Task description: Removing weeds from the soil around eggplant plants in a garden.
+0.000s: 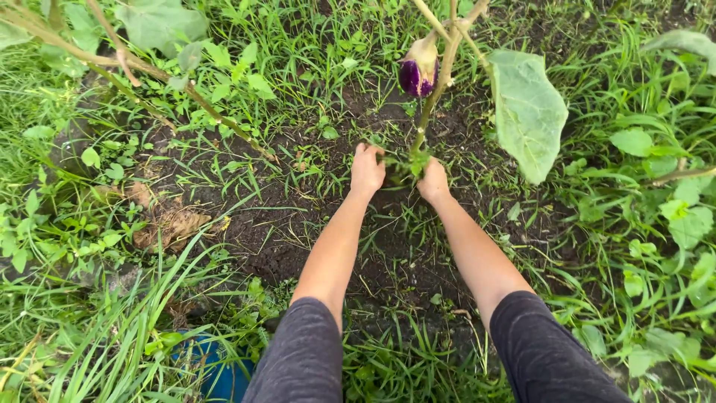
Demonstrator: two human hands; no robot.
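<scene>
Both hands at base of eggplant stem point(422, 127), on dark soil point(298, 224). Left hand point(367, 170): fingers curled into low weeds point(401, 160) just left of stem. Right hand point(433, 181): fingers tucked under, beside stem; grip cannot be told. Small purple eggplant point(418, 71) hangs above; large leaf point(526, 112) to the right.

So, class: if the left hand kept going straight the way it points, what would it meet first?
Probably the dark soil and weeds at the plant stem's base, just beyond the left hand; depth is unclear.
</scene>
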